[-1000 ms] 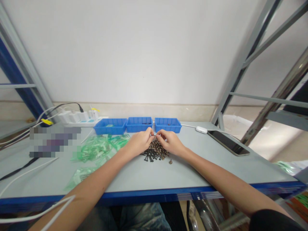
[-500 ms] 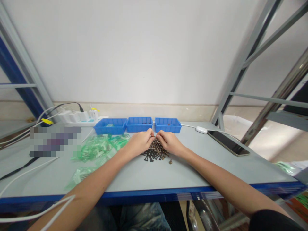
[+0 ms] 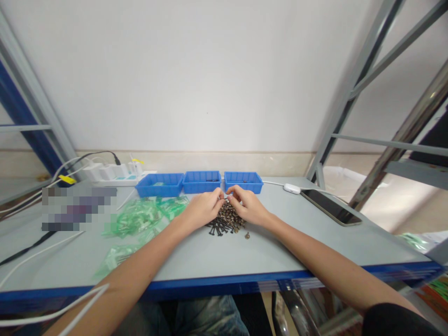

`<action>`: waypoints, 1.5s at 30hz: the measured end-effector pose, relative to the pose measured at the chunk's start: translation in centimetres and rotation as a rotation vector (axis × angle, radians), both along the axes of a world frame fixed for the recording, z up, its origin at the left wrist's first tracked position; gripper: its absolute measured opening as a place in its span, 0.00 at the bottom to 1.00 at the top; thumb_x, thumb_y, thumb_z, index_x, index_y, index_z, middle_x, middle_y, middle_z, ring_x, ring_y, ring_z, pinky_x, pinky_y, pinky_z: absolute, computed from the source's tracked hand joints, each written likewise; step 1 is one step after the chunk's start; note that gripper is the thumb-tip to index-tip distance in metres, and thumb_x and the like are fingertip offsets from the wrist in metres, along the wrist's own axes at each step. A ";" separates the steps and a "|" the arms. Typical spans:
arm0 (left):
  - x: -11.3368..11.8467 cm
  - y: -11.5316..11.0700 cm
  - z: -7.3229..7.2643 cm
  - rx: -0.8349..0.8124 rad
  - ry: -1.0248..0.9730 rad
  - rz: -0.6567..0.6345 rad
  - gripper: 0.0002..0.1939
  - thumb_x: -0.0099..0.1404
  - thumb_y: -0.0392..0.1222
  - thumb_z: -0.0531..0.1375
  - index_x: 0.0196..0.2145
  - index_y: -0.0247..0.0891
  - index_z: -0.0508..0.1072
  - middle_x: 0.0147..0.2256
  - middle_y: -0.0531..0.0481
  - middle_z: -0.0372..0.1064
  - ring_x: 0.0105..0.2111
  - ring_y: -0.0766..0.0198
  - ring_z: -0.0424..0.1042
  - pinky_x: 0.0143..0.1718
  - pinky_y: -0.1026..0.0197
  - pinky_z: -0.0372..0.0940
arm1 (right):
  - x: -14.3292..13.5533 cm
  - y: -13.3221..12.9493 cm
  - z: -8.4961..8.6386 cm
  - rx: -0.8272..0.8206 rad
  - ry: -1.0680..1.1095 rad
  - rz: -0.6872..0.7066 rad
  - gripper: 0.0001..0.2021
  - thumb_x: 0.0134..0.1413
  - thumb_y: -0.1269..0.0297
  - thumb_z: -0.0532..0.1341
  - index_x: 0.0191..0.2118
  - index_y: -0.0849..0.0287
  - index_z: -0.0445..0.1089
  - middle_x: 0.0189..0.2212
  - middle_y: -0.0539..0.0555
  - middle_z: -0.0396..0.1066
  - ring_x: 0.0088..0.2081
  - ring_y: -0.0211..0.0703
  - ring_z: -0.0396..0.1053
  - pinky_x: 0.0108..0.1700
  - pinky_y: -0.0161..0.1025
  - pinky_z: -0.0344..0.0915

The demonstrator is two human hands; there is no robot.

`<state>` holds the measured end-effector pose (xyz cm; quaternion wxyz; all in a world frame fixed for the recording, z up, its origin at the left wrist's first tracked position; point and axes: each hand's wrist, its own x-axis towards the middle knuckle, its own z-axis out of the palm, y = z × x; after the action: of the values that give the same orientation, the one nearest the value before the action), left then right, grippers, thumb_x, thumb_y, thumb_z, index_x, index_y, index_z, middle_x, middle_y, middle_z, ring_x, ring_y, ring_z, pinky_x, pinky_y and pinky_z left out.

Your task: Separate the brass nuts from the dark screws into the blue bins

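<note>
My left hand is pinched on a small dark screw, whose tip pokes out toward the right. Close beside it, my right hand has its thumb and index finger curled but parted, with no object visible in its grasp. Under both hands lies a heap of bronze-coloured metal fasteners, partly covered by the fingers. Black screws are gathered at the heap's near left side. A single bronze piece sits apart, below my right hand.
Three blue bins, left, middle and right, line the back. Green plastic bags spread out left of the heap. A phone, a white case and a power strip with cables are also on the table.
My right thumb and index finger have moved apart, widening the gap near the screw. My left hand keeps its pinch. The view has shifted very slightly.
</note>
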<state>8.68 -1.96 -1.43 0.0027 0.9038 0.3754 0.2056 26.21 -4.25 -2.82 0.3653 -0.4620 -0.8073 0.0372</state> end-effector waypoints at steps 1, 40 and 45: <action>0.0 0.0 0.0 0.001 -0.001 0.003 0.10 0.67 0.43 0.44 0.38 0.40 0.62 0.32 0.49 0.71 0.33 0.58 0.72 0.32 0.61 0.60 | 0.0 -0.1 0.0 0.000 0.012 0.021 0.08 0.57 0.66 0.51 0.41 0.59 0.62 0.23 0.48 0.66 0.25 0.35 0.62 0.28 0.32 0.53; 0.0 -0.2 0.2 0.040 -0.181 -0.013 0.09 0.66 0.42 0.47 0.43 0.43 0.61 0.34 0.53 0.70 0.32 0.62 0.71 0.32 0.63 0.60 | -0.2 -0.1 -0.3 0.031 0.072 0.004 0.05 0.56 0.65 0.52 0.35 0.59 0.63 0.21 0.47 0.64 0.23 0.35 0.62 0.27 0.31 0.54; 0.0 0.0 0.0 0.072 -0.220 -0.040 0.09 0.65 0.40 0.49 0.44 0.43 0.61 0.38 0.52 0.69 0.33 0.63 0.70 0.34 0.62 0.61 | -0.2 -0.1 -0.2 0.027 0.068 -0.005 0.07 0.58 0.65 0.50 0.33 0.59 0.64 0.22 0.49 0.65 0.24 0.36 0.62 0.27 0.32 0.54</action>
<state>8.65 -1.96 -1.42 0.0155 0.8825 0.3469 0.3171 26.02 -4.33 -3.03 0.3989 -0.4578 -0.7935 0.0412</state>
